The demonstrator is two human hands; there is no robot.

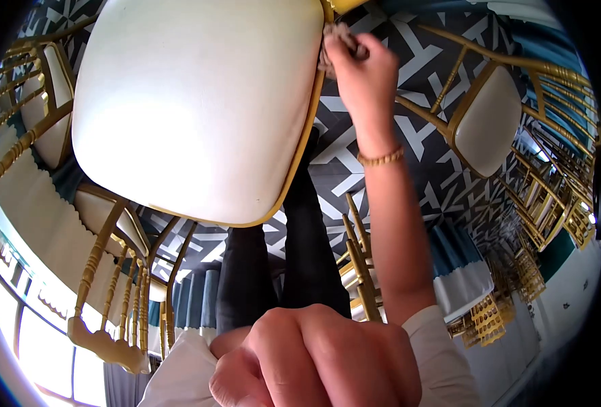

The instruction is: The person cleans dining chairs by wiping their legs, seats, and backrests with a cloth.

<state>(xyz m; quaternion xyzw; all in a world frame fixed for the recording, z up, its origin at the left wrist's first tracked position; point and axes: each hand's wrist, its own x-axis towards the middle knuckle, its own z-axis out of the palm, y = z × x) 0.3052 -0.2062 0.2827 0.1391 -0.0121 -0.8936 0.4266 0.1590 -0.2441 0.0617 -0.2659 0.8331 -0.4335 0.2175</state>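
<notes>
A chair with a white padded seat and gold rim fills the upper middle of the view, in front of my legs. My right hand is closed around a crumpled brownish cloth, which touches the right edge of the seat near the gold frame. A beaded bracelet circles the right wrist. Close to the camera at the bottom, my left hand is curled with its knuckles up, apart from the chair. Its palm is hidden, so I cannot see whether anything is inside.
Gold chairs stand at the left and right, with more chairs stacked farther right. A table with white and teal cloth is at the lower right. The floor has a dark and white geometric pattern.
</notes>
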